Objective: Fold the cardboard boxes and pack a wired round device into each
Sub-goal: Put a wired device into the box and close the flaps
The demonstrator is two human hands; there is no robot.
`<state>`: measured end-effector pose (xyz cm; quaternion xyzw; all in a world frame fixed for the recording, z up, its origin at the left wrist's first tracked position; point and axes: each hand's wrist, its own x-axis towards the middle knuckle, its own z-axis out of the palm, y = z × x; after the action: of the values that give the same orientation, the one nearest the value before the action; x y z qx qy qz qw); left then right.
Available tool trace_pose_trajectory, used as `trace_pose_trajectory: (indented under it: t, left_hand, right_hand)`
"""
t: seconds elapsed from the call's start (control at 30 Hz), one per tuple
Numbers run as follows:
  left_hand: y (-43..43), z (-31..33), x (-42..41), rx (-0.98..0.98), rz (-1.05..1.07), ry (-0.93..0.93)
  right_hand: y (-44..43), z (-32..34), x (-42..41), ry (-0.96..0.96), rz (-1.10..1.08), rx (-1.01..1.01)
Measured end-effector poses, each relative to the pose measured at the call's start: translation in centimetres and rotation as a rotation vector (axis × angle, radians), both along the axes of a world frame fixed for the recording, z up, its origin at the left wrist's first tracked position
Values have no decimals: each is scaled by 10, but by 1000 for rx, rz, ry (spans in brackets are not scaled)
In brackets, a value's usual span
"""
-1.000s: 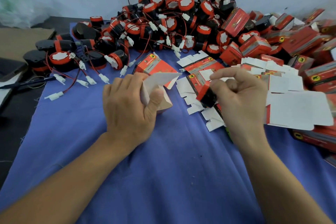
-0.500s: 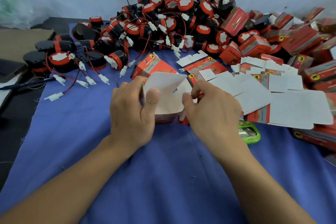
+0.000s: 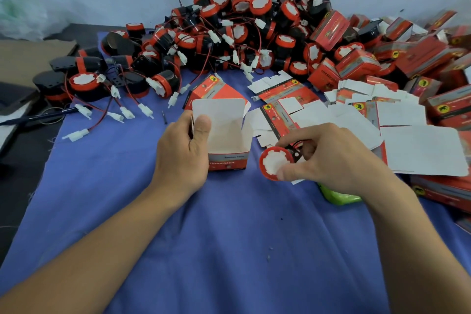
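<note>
Cardboard box (image 3: pixel 227 161) was gripped by left hand (image 3: pixel 181 158), round device (image 3: pixel 274 163) pinched by right hand (image 3: pixel 331 160). Its wire (image 3: pixel 296 145) could be snagged outside.

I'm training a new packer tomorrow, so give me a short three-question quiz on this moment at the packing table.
1. True or false: the left hand grips the open red-and-white cardboard box, which stands on the blue cloth.
2. The round red-rimmed wired device pinched by the right hand is: A) inside the box; B) beside the box, outside it; C) lying on the far pile.
3. What colour is the object partly hidden under the right wrist?
Key: 1 true; 2 B; 3 green.
</note>
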<state>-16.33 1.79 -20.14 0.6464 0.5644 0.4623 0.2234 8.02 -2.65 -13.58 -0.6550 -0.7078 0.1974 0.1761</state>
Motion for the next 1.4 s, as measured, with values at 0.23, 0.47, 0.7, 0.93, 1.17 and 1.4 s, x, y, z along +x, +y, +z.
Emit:
trace_pose_trajectory:
  t: [0.23,0.47,0.7,0.93,1.17,1.4]
  left_hand:
    - [-2,3,0,-6,8,13]
    - [-3,-1,0,-12,1,20]
    - [-8,3,6,54,-78,137]
    - [-14,7,3,126,-231,18]
    - [-8,5,1,8,-210,-52]
    - [-12,5,5,25,-136,140]
  right_hand:
    - [0,-6,-7,-201,22,-82]
    - [-6,-9,-30,-146,169,-8]
    - [-18,16,-45,701,219,230]
    - [-18,-14,-79,119,27,466]
    - [-14,-24,-100,-253,164,455]
    - [-7,-22,-75,-195,208,399]
